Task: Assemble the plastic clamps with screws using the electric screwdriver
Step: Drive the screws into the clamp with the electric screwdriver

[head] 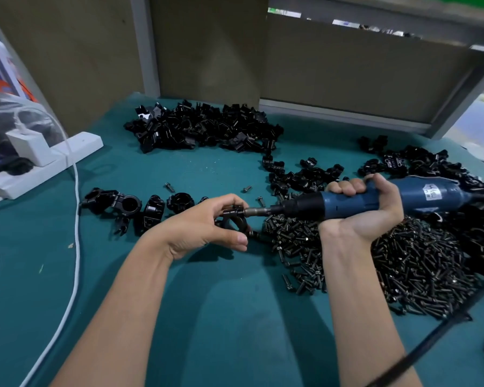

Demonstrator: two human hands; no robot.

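My left hand point(207, 227) grips a black plastic clamp point(232, 217) just above the green table top point(123, 275). My right hand point(363, 208) is wrapped round a blue electric screwdriver point(389, 198), held level and pointing left. Its metal bit point(259, 211) meets the clamp's right side, where a screw head sits. A large heap of black screws point(403, 261) lies under and in front of my right hand. Several assembled clamps point(123, 206) stand in a row left of my left hand.
A pile of black clamp parts point(204, 127) lies at the back, more clamp parts point(403, 166) at the right. A few loose screws point(169, 187) lie mid-table. A white power strip point(48, 160) and white cable point(76, 247) run along the left. A black cord point(430, 342) crosses lower right.
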